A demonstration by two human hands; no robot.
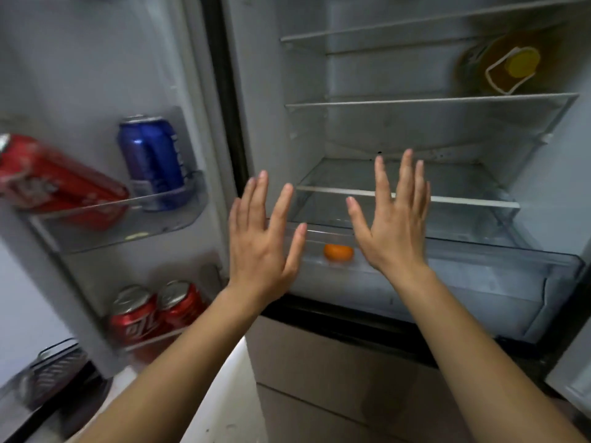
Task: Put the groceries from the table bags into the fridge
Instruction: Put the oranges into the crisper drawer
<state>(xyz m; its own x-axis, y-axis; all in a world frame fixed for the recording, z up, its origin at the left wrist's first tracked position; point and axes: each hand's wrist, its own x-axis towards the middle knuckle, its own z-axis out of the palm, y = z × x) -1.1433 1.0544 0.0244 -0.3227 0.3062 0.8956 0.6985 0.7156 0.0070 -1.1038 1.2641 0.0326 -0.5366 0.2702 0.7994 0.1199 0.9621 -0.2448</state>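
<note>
The fridge stands open in front of me, its glass shelves bare except for a large yellow-capped bottle lying at the upper right. An orange sits in the clear bottom drawer. My left hand and my right hand are both raised in front of the lower shelf, fingers spread, palms toward the fridge, holding nothing. The orange shows between them. The door at left holds a blue can, a tilted red can and two upright red cans.
The open door's bins jut out at left, close to my left forearm. A dark wire rack sits low at the far left. Closed beige drawers lie under the fridge compartment. A second door edge shows at the right.
</note>
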